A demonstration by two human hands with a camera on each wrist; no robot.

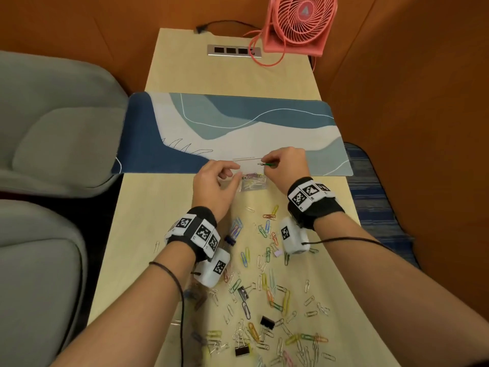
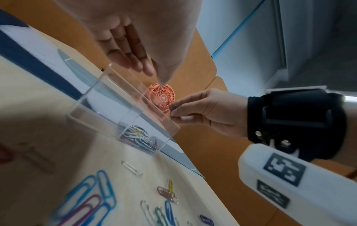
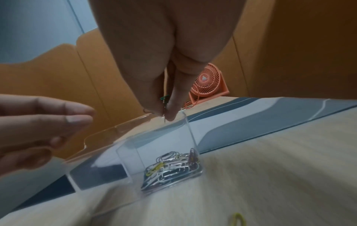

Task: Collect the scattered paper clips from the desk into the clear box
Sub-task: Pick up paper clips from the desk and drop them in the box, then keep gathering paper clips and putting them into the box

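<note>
The clear box (image 1: 244,187) stands on the wooden desk at the mat's near edge, with a small heap of paper clips (image 3: 170,166) in its right end. My right hand (image 1: 267,165) hovers just over the box's far right rim and pinches a green paper clip (image 1: 270,163) together with a second, darker clip. My left hand (image 1: 235,176) is beside and above the box's left end with relaxed fingers (image 3: 77,116), holding nothing. Several coloured and silver paper clips (image 1: 264,287) lie scattered on the desk nearer to me, under both wrists.
Black binder clips (image 1: 267,323) lie among the scattered clips. A blue and white desk mat (image 1: 238,128) stretches behind the box. A pink fan (image 1: 299,22) and a socket strip (image 1: 234,50) stand at the desk's far end. Grey seats (image 1: 53,123) border the left side.
</note>
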